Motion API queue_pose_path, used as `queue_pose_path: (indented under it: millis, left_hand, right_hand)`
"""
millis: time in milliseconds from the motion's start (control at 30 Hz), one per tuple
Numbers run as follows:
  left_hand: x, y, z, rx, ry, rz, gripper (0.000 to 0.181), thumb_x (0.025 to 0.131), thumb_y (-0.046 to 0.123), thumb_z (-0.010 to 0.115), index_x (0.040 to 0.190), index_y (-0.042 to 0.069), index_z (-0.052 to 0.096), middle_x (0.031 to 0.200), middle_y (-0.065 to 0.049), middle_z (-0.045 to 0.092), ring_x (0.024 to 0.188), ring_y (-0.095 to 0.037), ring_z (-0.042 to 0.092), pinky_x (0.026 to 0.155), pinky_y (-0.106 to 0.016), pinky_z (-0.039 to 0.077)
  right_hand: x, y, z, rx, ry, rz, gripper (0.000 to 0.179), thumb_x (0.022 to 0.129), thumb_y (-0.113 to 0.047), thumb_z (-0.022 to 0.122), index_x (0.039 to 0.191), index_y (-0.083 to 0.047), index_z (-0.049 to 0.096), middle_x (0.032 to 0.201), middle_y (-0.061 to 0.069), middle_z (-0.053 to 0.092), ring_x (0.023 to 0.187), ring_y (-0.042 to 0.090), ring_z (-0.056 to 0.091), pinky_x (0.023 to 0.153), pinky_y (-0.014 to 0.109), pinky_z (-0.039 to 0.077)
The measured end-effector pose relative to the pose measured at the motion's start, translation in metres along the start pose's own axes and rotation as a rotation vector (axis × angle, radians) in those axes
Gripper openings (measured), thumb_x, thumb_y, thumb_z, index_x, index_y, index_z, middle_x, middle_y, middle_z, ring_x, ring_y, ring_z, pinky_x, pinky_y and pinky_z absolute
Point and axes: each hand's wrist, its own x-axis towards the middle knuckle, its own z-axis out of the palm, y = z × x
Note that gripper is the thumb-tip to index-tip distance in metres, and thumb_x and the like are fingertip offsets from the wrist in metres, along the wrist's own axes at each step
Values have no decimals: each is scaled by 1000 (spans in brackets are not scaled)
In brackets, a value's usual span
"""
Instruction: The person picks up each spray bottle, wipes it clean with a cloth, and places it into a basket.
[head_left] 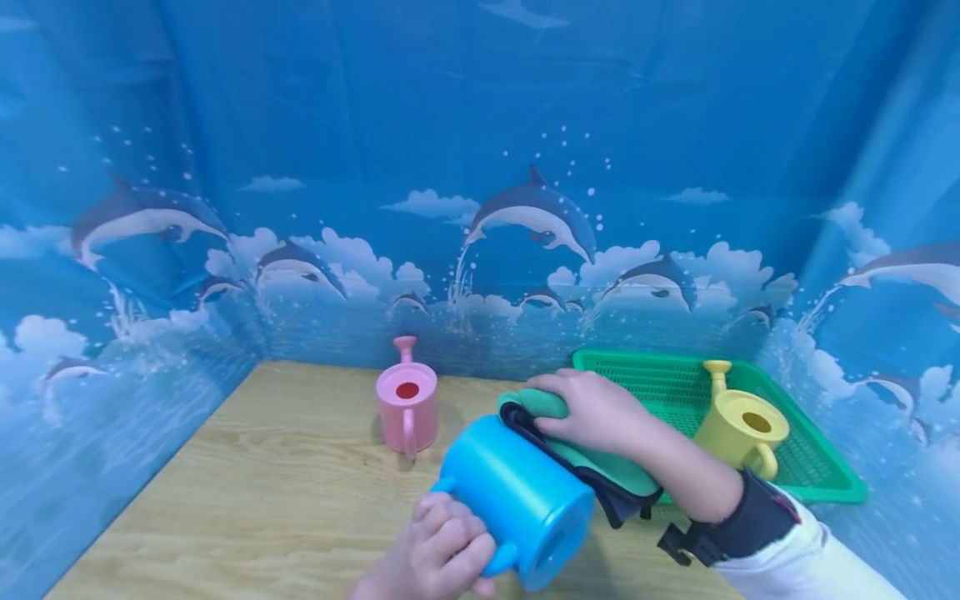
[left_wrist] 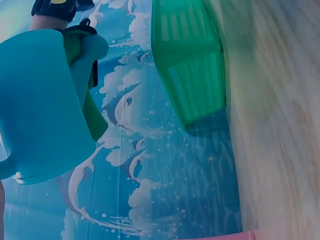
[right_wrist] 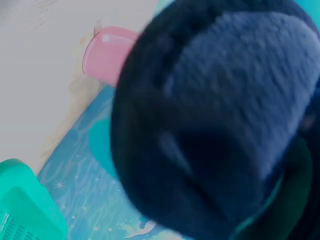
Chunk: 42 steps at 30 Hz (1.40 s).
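A blue watering can (head_left: 517,492) is held tilted above the wooden table, its base turned toward the lower right. My left hand (head_left: 438,542) grips it by the handle. Bunched under the fingers of my right hand (head_left: 600,417) is a green and dark cloth (head_left: 615,471), held against the can's upper side. The left wrist view shows the blue can (left_wrist: 40,110) large at the left, with green cloth (left_wrist: 95,117) beside it. Dark plush cloth (right_wrist: 240,85) fills much of the right wrist view and hides the right fingers there.
A pink watering can (head_left: 408,417) stands on the table (head_left: 285,475) behind the blue one. To the right, a green basket (head_left: 645,379) holds a yellow watering can (head_left: 738,429). A dolphin-printed blue curtain (head_left: 420,108) rises along the back and sides.
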Motion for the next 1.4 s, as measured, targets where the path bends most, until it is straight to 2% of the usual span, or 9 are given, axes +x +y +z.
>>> queue_pose_path:
  millis: [100,333,400,500,700,900,1067,1233,1400]
  left_hand:
    - [0,-2,-1,0,-1,-32,40,105,34,34,81,11,56,77,3,49,77,-11,46,75,-22,36]
    - [7,-12,-9,50,38,-34,43,105,33,33,78,8,56,74,2,47,75,-11,45,71,-23,38]
    - [10,-12,-11,43,33,-49,43,105,33,33,79,8,56,75,2,47,76,-11,45,71,-23,37]
    - [11,-13,-12,45,21,-40,42,105,33,33,79,9,56,75,3,47,76,-10,45,71,-22,37]
    - [3,-10,-9,41,-15,-29,40,105,35,35,82,10,57,77,3,49,77,-11,46,73,-23,36]
    - [-1,-6,-2,41,26,28,40,105,34,36,79,11,57,75,3,49,73,-11,46,72,-22,36]
    - [4,-2,-5,11,-18,5,38,105,32,35,81,12,56,77,4,50,76,-10,46,74,-21,36]
    - [8,-9,-7,56,44,-2,42,105,33,34,78,9,55,74,2,47,73,-11,46,70,-22,36]
    - [6,-15,-11,85,66,-47,44,105,33,34,78,7,56,74,1,48,73,-12,46,70,-25,38]
  right_hand:
    - [-4,-1,-2,-38,-2,-11,44,89,-31,68,130,-17,60,128,12,62,115,33,59,85,49,52]
    - [-20,2,-9,-128,-38,-50,42,87,-32,70,127,-19,63,126,9,63,117,34,59,84,50,53]
    - [-24,3,-10,-142,-33,-58,42,87,-31,71,126,-19,63,127,9,63,119,35,57,86,51,52]
    - [-28,3,-9,-153,-18,-58,41,86,-31,71,125,-19,64,127,9,63,120,36,57,83,50,53]
    - [-24,-1,2,-141,24,-26,41,86,-29,71,125,-19,64,126,10,63,116,34,60,75,44,55]
    - [-12,-2,8,-92,42,-14,42,87,-28,70,127,-20,62,125,9,63,109,29,62,75,43,54]
    - [-6,-1,7,-45,23,-5,44,89,-30,69,130,-19,60,128,12,61,111,31,61,81,47,53]
    - [-11,-1,4,-81,34,-18,44,88,-31,70,129,-20,61,124,10,63,108,29,63,78,44,54]
    - [-18,-2,2,-139,53,-32,41,86,-30,71,126,-21,63,122,8,64,108,28,63,74,42,55]
